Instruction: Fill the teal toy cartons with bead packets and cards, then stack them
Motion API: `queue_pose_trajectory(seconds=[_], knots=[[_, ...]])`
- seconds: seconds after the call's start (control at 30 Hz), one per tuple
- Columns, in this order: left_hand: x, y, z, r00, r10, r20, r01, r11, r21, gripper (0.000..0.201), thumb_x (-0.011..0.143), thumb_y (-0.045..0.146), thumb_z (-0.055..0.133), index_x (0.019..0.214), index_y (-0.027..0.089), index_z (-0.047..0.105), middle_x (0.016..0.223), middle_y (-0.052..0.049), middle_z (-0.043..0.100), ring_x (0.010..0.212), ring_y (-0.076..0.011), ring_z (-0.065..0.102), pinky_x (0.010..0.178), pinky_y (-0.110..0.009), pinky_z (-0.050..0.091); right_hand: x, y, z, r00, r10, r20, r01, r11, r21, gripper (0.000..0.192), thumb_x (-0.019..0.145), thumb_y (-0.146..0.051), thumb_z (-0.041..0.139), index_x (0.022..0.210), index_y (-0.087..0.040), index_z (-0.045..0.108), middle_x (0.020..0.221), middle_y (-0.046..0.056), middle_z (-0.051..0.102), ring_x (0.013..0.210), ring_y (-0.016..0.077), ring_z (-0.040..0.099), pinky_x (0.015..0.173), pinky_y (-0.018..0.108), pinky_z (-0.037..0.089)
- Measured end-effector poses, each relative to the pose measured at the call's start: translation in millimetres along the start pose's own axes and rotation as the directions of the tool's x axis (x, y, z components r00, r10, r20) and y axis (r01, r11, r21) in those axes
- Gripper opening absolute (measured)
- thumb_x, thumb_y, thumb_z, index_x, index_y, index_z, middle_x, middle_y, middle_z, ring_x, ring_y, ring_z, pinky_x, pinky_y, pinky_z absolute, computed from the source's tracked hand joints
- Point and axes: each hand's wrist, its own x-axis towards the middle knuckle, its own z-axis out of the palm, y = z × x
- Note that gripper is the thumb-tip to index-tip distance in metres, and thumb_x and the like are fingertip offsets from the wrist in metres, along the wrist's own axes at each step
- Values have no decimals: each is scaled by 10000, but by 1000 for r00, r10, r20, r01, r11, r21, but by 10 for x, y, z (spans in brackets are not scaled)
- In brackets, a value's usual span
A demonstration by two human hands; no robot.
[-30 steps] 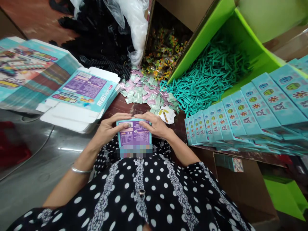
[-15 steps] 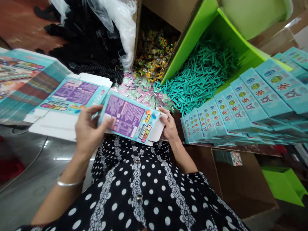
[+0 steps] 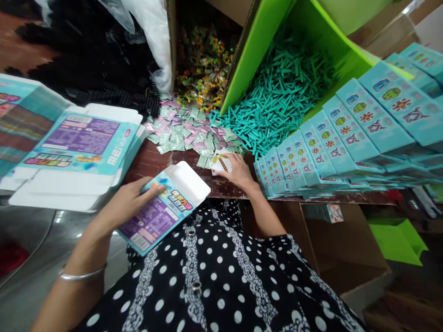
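Observation:
My left hand (image 3: 133,203) is closed on a blue and purple printed carton (image 3: 161,212). The carton is tilted, and a white end flap stands out at its upper right. In my right hand (image 3: 238,173) is a small white printed card (image 3: 221,163) with yellow and black marks, pinched between thumb and fingers. The card is at the near edge of a spread of pink and green sachets (image 3: 187,129). Whether it is one card or several, I cannot tell.
Flattened cartons (image 3: 79,133) lie stacked at the left. Behind are black parts (image 3: 114,99), a cardboard box of wrapped colourful pieces (image 3: 204,69), and a green bin (image 3: 242,60) spilling teal sticks (image 3: 277,106). Rows of filled-out blue boxes (image 3: 363,120) line the right.
My right hand has let go of the carton and now holds a card near the sachets. My left hand has turned the carton, so its flap points up and right.

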Motion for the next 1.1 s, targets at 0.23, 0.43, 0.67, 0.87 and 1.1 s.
queue_pose_trajectory(seconds=[0.23, 0.43, 0.67, 0.87, 1.1], knots=[[72, -126, 73, 999, -43, -6, 42, 997, -69, 633, 871, 827, 598, 889, 210, 739, 875, -95, 824, 803, -328, 735, 731, -389, 513, 68, 125, -157, 981, -33, 190, 75, 973, -218, 618, 873, -217, 949, 1431, -202, 682, 1437, 133, 713, 1385, 308, 640, 1184, 472, 518], [69, -204, 25, 993, -100, 68, 111, 977, -184, 616, 858, 788, 664, 979, 196, 782, 922, -91, 846, 814, -328, 758, 730, -385, 569, 171, 158, -273, 973, -14, 229, 44, 991, -127, 595, 834, -233, 984, 1359, -208, 705, 1377, 113, 763, 1317, 296, 709, 1131, 442, 546], [49, -131, 16, 994, -91, 56, 101, 967, -233, 614, 831, 801, 688, 918, 199, 775, 839, -69, 826, 722, -293, 736, 633, -350, 561, 158, 71, -258, 973, 2, 233, 52, 973, -224, 609, 831, -231, 977, 1380, -213, 714, 1431, 136, 748, 1388, 331, 682, 1162, 472, 545], [57, -110, 10, 991, -117, 67, 129, 963, -237, 661, 811, 821, 692, 931, 176, 774, 875, -93, 832, 733, -299, 740, 651, -358, 568, 129, 85, -298, 971, 19, 239, 32, 979, -204, 526, 906, -234, 921, 1387, -235, 708, 1416, 109, 779, 1316, 314, 747, 1124, 458, 572], [81, -189, 36, 988, -133, 79, 150, 950, -273, 681, 814, 827, 718, 994, 176, 798, 916, -87, 839, 792, -315, 754, 679, -354, 575, 195, 185, -352, 965, 74, 251, -51, 994, -95, 525, 875, -245, 956, 1346, -265, 724, 1353, 74, 827, 1309, 294, 777, 1061, 428, 617]])
